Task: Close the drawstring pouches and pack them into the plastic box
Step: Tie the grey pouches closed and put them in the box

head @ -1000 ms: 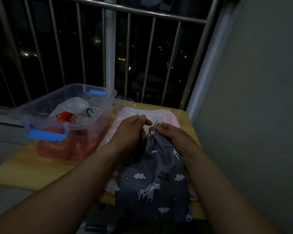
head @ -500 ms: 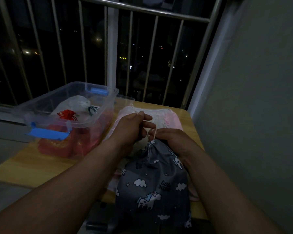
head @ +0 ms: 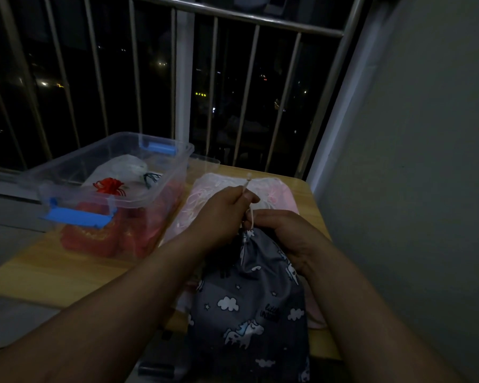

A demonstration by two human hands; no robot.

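One cord [head: 247,184] in left hand [head: 219,214], pouch [head: 249,308] neck under right hand [head: 288,236].

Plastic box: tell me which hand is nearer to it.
Left. The left hand, pinching the cord, is just right of the plastic box. The right hand grips the grey pouch at its neck, farther right, beyond the left hand.

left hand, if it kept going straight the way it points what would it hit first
Probably the pink pouches just beyond the left hand; if it rides above them, the railing bars next. Depth is unclear.
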